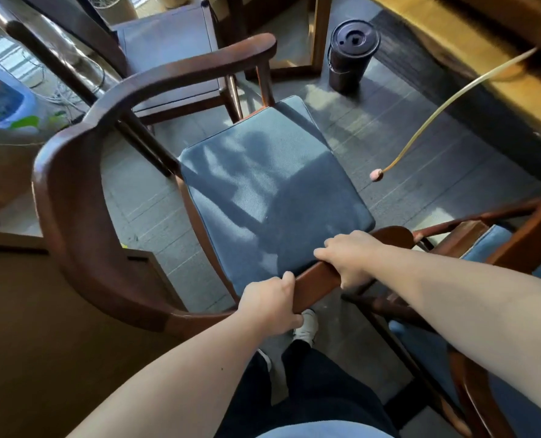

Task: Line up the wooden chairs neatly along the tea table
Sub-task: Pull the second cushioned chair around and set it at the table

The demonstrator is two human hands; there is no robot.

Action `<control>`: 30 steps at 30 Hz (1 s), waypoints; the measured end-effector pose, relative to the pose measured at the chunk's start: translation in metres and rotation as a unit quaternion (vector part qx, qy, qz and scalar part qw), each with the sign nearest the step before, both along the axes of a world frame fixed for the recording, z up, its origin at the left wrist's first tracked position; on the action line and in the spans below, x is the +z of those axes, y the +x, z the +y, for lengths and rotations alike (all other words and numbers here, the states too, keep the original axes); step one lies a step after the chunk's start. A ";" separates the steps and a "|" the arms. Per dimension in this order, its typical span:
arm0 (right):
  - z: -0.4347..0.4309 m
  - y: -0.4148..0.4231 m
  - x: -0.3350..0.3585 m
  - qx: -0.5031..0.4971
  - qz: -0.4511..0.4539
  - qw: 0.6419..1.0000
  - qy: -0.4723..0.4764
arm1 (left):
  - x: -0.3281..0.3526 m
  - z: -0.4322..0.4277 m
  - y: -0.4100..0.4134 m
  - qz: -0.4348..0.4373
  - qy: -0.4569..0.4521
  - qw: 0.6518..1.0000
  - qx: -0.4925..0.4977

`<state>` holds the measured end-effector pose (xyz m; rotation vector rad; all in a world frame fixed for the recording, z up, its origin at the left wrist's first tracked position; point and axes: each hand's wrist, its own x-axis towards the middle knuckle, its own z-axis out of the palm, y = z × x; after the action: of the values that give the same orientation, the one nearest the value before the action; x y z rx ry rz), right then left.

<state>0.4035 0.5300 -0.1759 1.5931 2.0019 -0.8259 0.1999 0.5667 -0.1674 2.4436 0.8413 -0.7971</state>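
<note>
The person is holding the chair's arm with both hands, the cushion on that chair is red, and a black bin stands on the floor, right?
Not quite. The cushion is blue, not red, as the head view shows. The rest holds: the left hand and right hand both have a grip on the chair's arm, and a black bin stands on the floor.

Middle chair [111, 172] between two others, far chair [168, 52] behind, near chair [499, 248] right, tea table [452, 42] beyond, bin [352, 55] beside it
</note>
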 end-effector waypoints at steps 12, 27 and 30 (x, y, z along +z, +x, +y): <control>0.001 -0.065 0.016 0.009 0.039 0.999 0.029 | 0.063 0.062 -0.107 -0.021 0.081 0.978 -0.192; 0.048 -0.205 0.030 -0.064 0.068 0.991 -0.096 | 0.083 0.145 -0.200 0.027 0.213 0.904 -0.371; 0.042 -0.207 0.028 -0.083 0.057 0.992 -0.075 | 0.077 0.147 -0.202 0.018 0.204 0.904 -0.376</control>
<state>0.1964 0.5722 -0.1482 1.6757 1.8506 -1.1262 -0.0018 0.7136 -0.0904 3.1877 0.0183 -0.9893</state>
